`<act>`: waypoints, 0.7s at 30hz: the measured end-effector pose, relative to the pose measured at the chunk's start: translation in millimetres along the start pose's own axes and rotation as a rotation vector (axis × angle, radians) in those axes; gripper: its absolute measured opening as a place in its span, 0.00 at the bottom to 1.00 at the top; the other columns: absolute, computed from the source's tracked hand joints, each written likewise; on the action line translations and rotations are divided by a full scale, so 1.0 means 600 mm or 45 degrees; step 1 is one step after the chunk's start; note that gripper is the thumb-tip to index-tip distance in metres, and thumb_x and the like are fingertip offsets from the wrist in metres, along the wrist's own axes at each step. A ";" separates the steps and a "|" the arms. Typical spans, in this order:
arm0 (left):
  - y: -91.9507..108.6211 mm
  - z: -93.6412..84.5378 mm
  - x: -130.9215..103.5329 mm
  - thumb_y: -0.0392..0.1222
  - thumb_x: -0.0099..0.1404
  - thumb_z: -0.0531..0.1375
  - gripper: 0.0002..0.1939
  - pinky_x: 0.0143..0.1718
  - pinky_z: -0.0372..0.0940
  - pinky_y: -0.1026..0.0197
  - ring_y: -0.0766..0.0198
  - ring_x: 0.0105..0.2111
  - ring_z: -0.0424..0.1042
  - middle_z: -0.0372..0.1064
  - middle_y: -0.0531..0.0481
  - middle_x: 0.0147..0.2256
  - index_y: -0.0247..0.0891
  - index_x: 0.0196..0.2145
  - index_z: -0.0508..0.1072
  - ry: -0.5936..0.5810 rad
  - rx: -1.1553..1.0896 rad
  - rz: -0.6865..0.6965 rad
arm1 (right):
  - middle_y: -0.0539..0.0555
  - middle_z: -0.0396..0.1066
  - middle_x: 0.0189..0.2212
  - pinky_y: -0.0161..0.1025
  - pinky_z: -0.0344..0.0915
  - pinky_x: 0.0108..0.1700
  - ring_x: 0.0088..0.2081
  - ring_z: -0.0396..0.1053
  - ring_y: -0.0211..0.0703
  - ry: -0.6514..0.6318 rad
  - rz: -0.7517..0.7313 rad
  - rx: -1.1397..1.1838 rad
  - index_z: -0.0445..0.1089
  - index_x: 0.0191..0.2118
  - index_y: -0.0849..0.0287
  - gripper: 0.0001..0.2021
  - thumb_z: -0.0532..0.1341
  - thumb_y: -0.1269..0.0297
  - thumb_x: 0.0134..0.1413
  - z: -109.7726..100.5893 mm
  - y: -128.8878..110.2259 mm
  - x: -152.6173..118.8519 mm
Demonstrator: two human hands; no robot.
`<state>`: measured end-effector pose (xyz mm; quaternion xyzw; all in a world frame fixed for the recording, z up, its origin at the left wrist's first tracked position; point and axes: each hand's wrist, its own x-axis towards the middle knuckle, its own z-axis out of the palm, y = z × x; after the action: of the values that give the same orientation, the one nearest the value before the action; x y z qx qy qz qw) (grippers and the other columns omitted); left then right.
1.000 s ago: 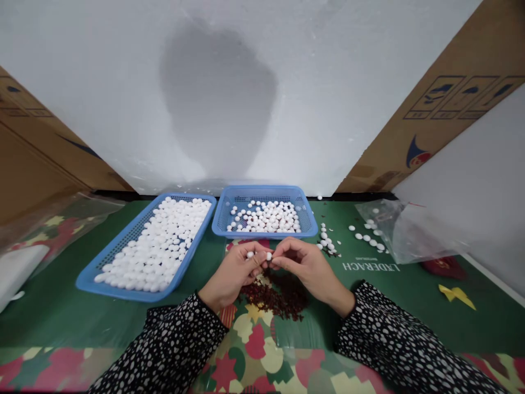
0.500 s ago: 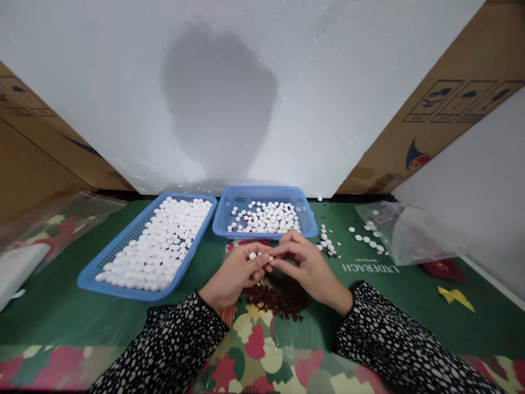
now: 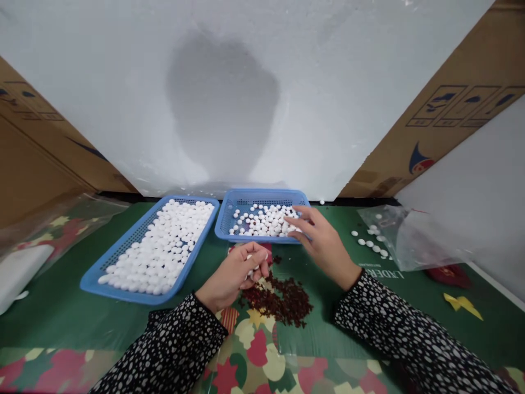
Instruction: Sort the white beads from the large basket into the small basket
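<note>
One white panel (image 3: 328, 109), bearing a grey shadow, stands at twelve o'clock, directions being read from the dark red heap (image 3: 293, 303). Printed cardboard (image 3: 389, 158) flanks it at ten and one o'clock. Below extends the counter (image 3: 61, 323), covered in green with a multicoloured near edge. At ten o'clock sits the left basket (image 3: 123, 294), blue and largely covered with white pieces (image 3: 164, 246). At twelve sits the far basket (image 3: 266, 195), also blue, holding fewer, gathered toward its right side. A clear bag (image 3: 422, 241) lies at two o'clock. The left hand (image 3: 235, 273), at ten o'clock, has its fingers curled around white pieces, count partly hidden. The right hand (image 3: 322, 241), at one o'clock, has fingers spread and slightly bent over the far basket's near right corner; contact with the pieces there cannot be determined. The heap rests directly on the counter. A yellow scrap (image 3: 462, 305) lies at three o'clock. Smallest are loose white pieces at two o'clock, near the clear bag.
</note>
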<state>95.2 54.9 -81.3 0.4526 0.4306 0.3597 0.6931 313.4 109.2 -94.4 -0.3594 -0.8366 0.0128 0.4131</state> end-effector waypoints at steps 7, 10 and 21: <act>-0.009 -0.007 0.004 0.50 0.65 0.60 0.16 0.15 0.38 0.70 0.75 0.20 0.51 0.65 0.52 0.30 0.36 0.42 0.70 0.007 0.024 -0.033 | 0.55 0.68 0.35 0.38 0.67 0.31 0.30 0.69 0.44 -0.660 0.022 -0.280 0.71 0.47 0.62 0.10 0.59 0.78 0.63 0.027 -0.030 -0.061; -0.009 -0.006 0.005 0.50 0.65 0.60 0.16 0.16 0.39 0.70 0.75 0.20 0.51 0.66 0.51 0.32 0.36 0.44 0.70 0.028 0.030 -0.015 | 0.54 0.68 0.36 0.37 0.67 0.34 0.32 0.71 0.45 -0.691 0.113 -0.244 0.72 0.44 0.61 0.08 0.61 0.78 0.62 0.038 -0.028 -0.055; -0.007 0.000 0.004 0.51 0.64 0.61 0.15 0.17 0.39 0.69 0.75 0.20 0.50 0.68 0.51 0.32 0.36 0.39 0.67 0.038 0.074 0.000 | 0.50 0.68 0.34 0.37 0.63 0.37 0.34 0.68 0.42 -0.418 0.273 0.246 0.70 0.37 0.59 0.07 0.61 0.79 0.61 0.021 -0.051 -0.046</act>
<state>96.7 55.9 -85.9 0.4672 0.4512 0.3539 0.6730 297.4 73.1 -111.8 -0.3982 -0.8446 0.1950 0.3001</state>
